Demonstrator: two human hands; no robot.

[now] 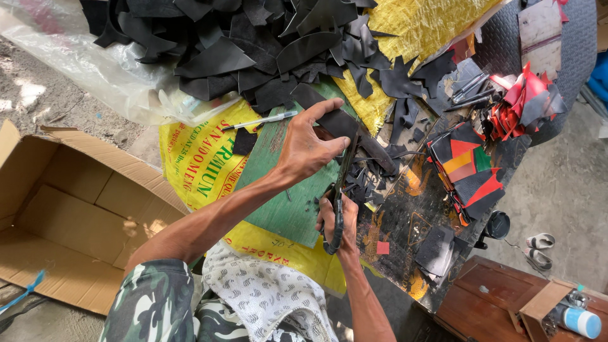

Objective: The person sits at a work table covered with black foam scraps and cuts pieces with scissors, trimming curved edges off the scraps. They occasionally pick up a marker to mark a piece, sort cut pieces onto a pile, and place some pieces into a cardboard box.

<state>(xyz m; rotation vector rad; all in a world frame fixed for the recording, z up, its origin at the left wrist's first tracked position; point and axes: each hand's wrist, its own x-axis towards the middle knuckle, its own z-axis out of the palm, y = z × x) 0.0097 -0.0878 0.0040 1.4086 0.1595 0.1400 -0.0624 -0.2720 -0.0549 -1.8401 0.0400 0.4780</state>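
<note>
The left hand (307, 149) pinches a matte black strip (342, 126) flat over the green board (278, 190). The right hand (335, 218) grips dark-handled shears (339, 190), whose blades meet the strip. Jagged black offcuts (253, 44) heap beyond on woven yellow sacking (202, 164); an open cardboard box (63, 209) sits left.

I count one pair of scissors (337, 190), one white pen (259, 120), one open cardboard box (69, 215), one green board (278, 190), two sandals (538, 248) on the ground, and black offcuts (253, 44) too heaped to number, perhaps dozens.
</note>
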